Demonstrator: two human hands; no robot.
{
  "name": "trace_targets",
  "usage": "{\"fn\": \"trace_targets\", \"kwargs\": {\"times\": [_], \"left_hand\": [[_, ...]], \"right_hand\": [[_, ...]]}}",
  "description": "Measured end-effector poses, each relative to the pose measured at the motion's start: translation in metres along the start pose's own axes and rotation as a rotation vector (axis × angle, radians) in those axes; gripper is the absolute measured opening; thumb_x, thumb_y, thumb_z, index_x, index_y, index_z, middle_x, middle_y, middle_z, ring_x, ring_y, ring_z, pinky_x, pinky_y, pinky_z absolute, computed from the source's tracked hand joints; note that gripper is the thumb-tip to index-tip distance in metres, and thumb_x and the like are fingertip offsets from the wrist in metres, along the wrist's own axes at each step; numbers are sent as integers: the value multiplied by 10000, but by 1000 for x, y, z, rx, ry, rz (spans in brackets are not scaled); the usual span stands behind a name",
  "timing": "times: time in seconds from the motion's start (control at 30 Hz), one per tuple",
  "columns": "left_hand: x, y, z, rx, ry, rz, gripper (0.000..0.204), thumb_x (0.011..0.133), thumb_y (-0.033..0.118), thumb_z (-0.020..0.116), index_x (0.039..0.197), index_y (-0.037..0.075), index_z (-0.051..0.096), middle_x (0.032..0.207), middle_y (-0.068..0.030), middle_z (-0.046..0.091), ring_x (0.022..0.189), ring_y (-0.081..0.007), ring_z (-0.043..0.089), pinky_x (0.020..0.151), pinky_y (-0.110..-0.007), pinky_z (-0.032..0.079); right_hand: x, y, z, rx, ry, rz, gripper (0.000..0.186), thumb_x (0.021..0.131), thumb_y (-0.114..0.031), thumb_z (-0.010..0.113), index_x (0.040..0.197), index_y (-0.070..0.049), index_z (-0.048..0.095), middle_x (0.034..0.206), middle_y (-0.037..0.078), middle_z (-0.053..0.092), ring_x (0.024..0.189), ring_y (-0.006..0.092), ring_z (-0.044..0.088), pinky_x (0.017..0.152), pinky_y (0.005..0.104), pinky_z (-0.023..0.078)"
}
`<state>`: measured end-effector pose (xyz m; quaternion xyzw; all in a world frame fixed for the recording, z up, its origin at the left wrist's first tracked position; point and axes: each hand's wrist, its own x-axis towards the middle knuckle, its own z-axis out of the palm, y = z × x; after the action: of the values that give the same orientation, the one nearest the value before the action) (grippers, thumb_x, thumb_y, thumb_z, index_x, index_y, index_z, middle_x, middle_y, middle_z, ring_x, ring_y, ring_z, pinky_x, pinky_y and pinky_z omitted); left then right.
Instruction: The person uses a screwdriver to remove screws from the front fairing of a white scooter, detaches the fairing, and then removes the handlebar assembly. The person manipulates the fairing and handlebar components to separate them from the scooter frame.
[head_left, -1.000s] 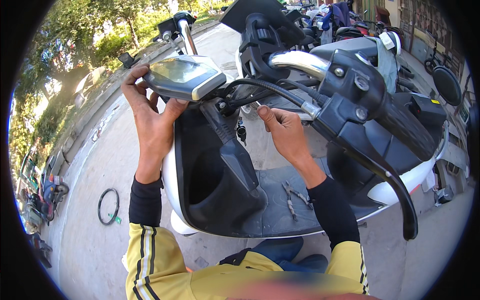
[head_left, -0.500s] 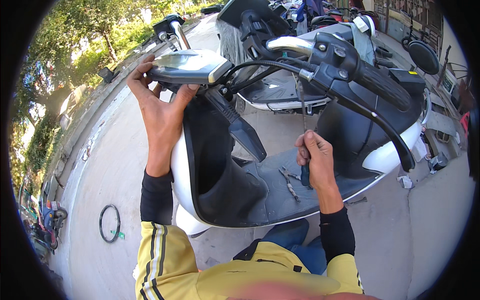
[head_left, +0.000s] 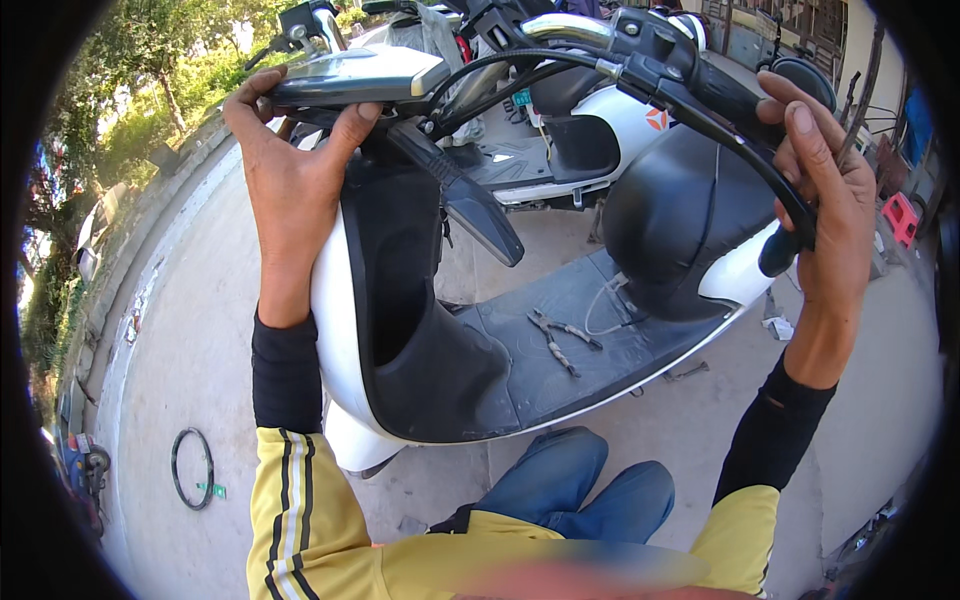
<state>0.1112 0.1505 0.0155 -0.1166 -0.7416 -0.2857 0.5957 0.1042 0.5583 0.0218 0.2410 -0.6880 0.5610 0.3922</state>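
My left hand (head_left: 290, 165) grips the near edge of a dashboard housing (head_left: 360, 75) with a glossy top, thumb in front and fingers at its left end. The housing sits between the handlebars of a white and black electric scooter (head_left: 345, 300). My right hand (head_left: 835, 190) is raised by the right black brake lever (head_left: 745, 140), index finger and thumb pointing up, the other fingers curled near the lever. A dark screwdriver handle (head_left: 778, 250) pokes out below those curled fingers; its shaft is hidden. Pliers (head_left: 560, 340) lie spread on the scooter's footboard (head_left: 500, 310).
A thin pale cable (head_left: 605, 305) loops on the footboard beside the black seat (head_left: 665, 220). Another white scooter (head_left: 600, 130) stands close behind. On the concrete at left lies a black ring (head_left: 192, 468). A red plastic object (head_left: 900, 218) sits at far right.
My right hand has moved from above the footboard up and right to the brake lever, with the screwdriver. My left hand stays on the dashboard housing. The view has shifted slightly.
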Motion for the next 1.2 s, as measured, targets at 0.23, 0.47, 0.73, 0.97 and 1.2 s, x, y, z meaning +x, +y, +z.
{"fn": "trace_targets", "kwargs": {"times": [0.23,0.47,0.73,0.97,1.2], "left_hand": [[0,-7,-1,82,35,-26,1026,776,575,921,1449,-37,446,1362,-260,530,1319,-397,508,1109,-482,452],[0,1,-2,219,103,166,753,815,448,897,1285,-11,529,1446,-224,477,1387,-383,416,1100,-488,421],[0,-12,1,-148,128,185,509,927,285,764,1273,53,471,1416,-171,439,1372,-311,439,1141,-484,415],[-9,-38,-15,-700,143,-181,447,958,226,697,1322,20,541,1195,-79,560,1050,-209,560,995,-406,481],[-91,-2,-39,-506,243,-64,364,1000,315,636,1157,28,476,1130,-101,466,980,-227,515,873,-394,462]], "right_hand": [[-13,12,-2,330,-262,227,473,1012,-404,746,1210,26,767,626,-6,563,419,17,435,390,172,284],[-22,-23,4,416,-218,408,367,1028,-308,723,1186,20,773,613,6,561,440,32,441,391,182,294],[-33,-109,29,306,-424,17,476,1068,-422,648,1179,24,774,665,64,691,435,27,493,412,179,354],[-45,-163,110,58,-158,-696,437,1022,-235,627,690,30,729,610,192,661,552,333,681,541,427,542],[-43,-174,170,150,-238,-594,225,1019,-236,654,997,-12,651,727,170,689,648,301,691,598,399,546]]}}
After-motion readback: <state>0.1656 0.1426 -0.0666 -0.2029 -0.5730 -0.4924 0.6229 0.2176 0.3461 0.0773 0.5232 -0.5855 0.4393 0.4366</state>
